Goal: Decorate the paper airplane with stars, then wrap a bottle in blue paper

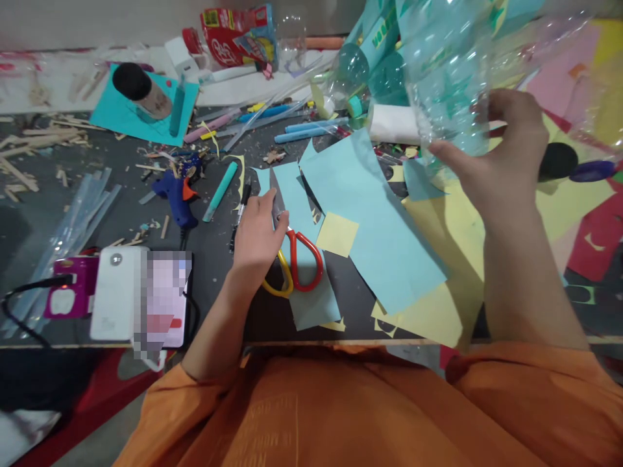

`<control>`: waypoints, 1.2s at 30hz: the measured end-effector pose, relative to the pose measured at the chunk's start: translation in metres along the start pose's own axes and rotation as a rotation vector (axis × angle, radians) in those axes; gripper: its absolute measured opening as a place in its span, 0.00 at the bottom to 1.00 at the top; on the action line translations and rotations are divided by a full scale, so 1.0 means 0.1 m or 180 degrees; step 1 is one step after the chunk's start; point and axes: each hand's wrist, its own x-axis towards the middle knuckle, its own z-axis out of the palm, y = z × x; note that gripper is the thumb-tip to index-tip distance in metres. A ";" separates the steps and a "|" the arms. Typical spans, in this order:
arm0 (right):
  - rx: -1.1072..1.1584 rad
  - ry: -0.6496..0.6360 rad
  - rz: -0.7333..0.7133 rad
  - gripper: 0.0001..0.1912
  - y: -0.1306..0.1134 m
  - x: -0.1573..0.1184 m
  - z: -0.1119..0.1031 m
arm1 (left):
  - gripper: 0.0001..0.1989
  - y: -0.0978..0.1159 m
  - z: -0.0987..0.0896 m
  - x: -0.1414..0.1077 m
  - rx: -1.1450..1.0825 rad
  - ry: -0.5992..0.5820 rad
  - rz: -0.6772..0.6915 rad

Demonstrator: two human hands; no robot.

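Note:
My right hand is wrapped round the lower part of a clear plastic bottle with green star shapes, raised over the back right of the table. My left hand rests near the scissors, which have one red and one yellow handle; its fingers are curled over the blades, and whether they grip them is hidden. A black pen lies beside that hand. Right of the scissors are a yellow paper square and a large light blue sheet.
A blue glue gun, a teal marker, a white power bank and a phone lie at left. Behind are a dark-capped bottle, a red-labelled bottle and a white roll. Yellow paper lies at right.

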 end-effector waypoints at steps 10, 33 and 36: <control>0.2940 -0.1788 0.1142 0.24 -0.91 -0.56 0.51 | 0.29 0.08 0.14 -0.08 -0.2820 -0.0275 0.0610; -0.0234 -0.1477 0.0299 0.12 -0.20 -0.40 0.30 | 0.31 0.23 -0.02 -0.02 -0.3916 -0.0305 -0.0808; 0.0207 -0.1484 0.0335 0.05 -0.26 -0.28 0.18 | 0.27 0.23 -0.02 -0.01 -0.3749 -0.0296 -0.0835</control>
